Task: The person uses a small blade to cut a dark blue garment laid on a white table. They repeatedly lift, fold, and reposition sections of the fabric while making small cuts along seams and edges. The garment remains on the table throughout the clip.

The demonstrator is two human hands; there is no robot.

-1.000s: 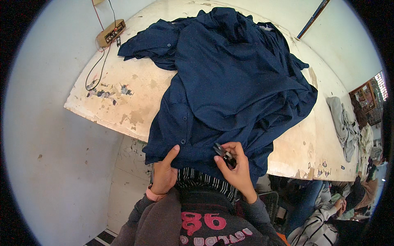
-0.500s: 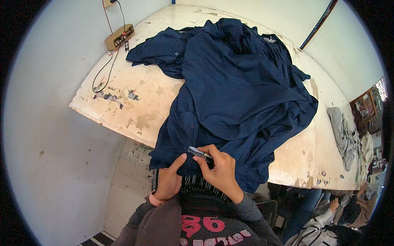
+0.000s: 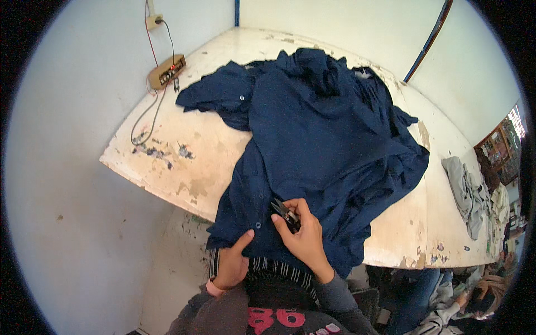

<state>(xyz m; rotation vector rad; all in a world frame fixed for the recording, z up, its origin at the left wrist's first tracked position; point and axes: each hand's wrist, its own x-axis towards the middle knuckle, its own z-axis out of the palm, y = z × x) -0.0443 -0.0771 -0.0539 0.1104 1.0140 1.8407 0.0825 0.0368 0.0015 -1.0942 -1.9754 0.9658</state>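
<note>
A dark navy button-up shirt (image 3: 318, 139) lies spread in loose folds, its lower part hanging over the table's near edge. My left hand (image 3: 232, 265) grips the lower front edge, thumb on top of the cloth and fingers partly hidden beneath. Just beyond that thumb's tip shows a small button (image 3: 258, 225). In my right hand (image 3: 304, 237) is a pair of thread snips (image 3: 283, 213), dark, with pointed blades aimed away from me over the cloth. The blades are a little to the right of the button, apart from it.
The pale, paint-worn table (image 3: 167, 170) carries a brown box with lights and cords (image 3: 166, 71) at the far left, by the wall. Grey garments (image 3: 463, 190) lie at the right. Another person's hand and clothing (image 3: 455, 304) show at the lower right.
My right hand has drawn the snips away from the left thumb, to the right. The button beside the thumb is now exposed. The whole view has shifted, so the table sits lower.
</note>
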